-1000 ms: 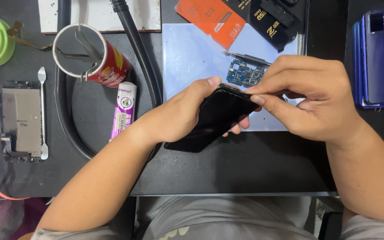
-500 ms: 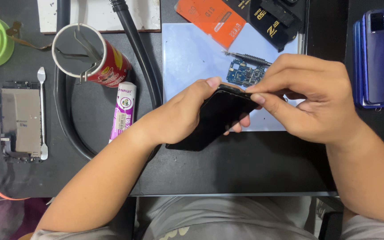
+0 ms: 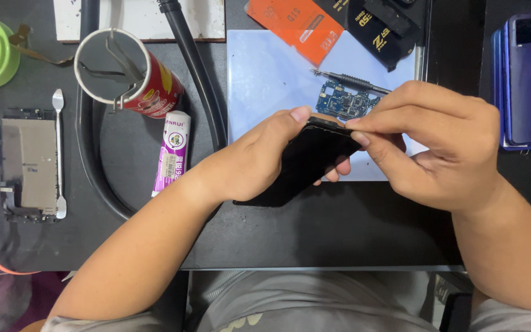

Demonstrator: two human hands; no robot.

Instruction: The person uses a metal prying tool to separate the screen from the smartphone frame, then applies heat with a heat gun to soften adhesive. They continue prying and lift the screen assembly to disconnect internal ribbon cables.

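Here, nearest the body, the left hand (image 3: 259, 157) is cradling a black smartphone (image 3: 305, 161) from beneath, thumb pressing along its upper edge, fingers curling under and peeking out on the far side, so the phone is hanging tilted above the dark bench rather than lying on it. The right hand (image 3: 437, 144) is meeting it from the other side, thumb and forefinger pinching narrowly at the phone's top corner; whether they are gripping a small part there or only the edge, I cannot tell. Just beyond the pinching fingertips a blue circuit board (image 3: 346, 102) is lying on a pale blue work mat (image 3: 265, 74), with a slim screwdriver (image 3: 351, 80) touching its far side. Well to the left of the left hand, a white and purple glue tube (image 3: 171, 150) is resting beside a red can (image 3: 131, 75) that is holding tweezers, and a black hose (image 3: 192, 67) is curving between them and the mat. Further left, a metal spudger (image 3: 58, 154) is lying along a stripped phone frame (image 3: 29, 161). To the right of the right hand, blue phones (image 3: 527, 80) are sitting stacked. The risk seems to be the corner pinch: too much force against the tilted, unsupported phone could crack the glass or let it slip from the left palm onto the board.
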